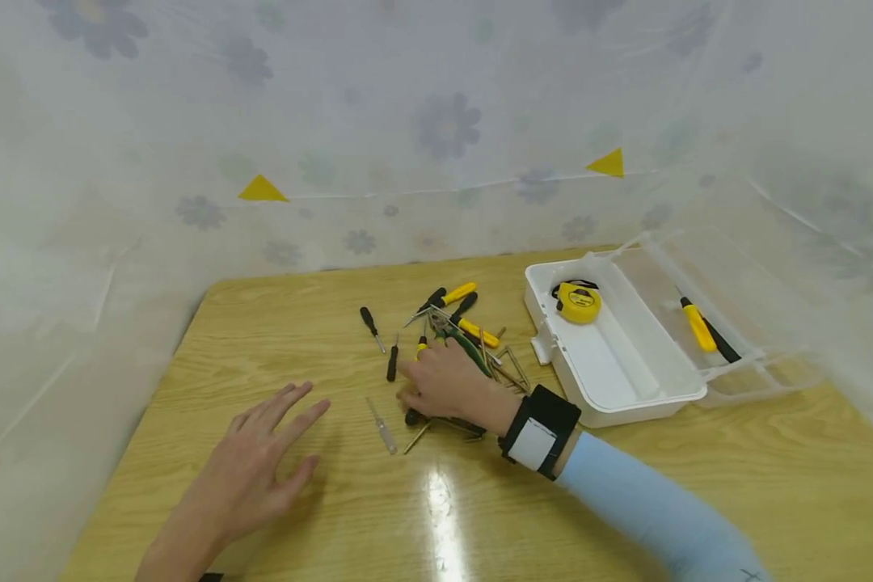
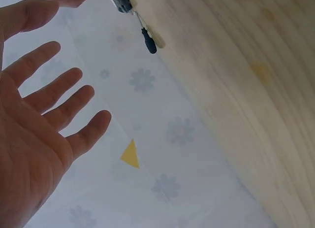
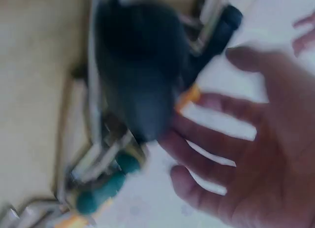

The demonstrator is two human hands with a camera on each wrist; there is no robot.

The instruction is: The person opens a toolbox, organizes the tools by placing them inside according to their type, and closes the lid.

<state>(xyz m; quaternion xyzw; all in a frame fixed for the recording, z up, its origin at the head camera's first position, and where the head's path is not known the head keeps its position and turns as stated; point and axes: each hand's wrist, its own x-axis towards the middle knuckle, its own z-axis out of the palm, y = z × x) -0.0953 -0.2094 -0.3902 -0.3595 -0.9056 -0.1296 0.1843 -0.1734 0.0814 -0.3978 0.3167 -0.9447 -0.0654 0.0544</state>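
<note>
My right hand (image 1: 451, 380) reaches down into a pile of tools, its fingers reaching to a black handle with a yellow-orange part (image 3: 216, 41) in the blurred right wrist view. Under and beside it lie green-handled pliers (image 1: 471, 354), brass-coloured hex keys (image 1: 515, 373) and yellow-and-black screwdrivers (image 1: 478, 331). A large dark handle (image 3: 140, 70) fills the middle of the right wrist view. My left hand (image 1: 250, 465) hovers above the table with fingers spread, holding nothing. Nearest to it is a clear-handled screwdriver (image 1: 384, 432). Two small black screwdrivers (image 1: 392, 364) lie left of the pile.
A white toolbox (image 1: 618, 408) stands open at the right, with a yellow tape measure (image 1: 579, 302) inside. Its clear lid (image 1: 742, 267) lies back, bearing a yellow-and-black tool (image 1: 698, 325). Flowered sheeting (image 1: 378, 121) hangs behind the wooden table (image 1: 284, 323).
</note>
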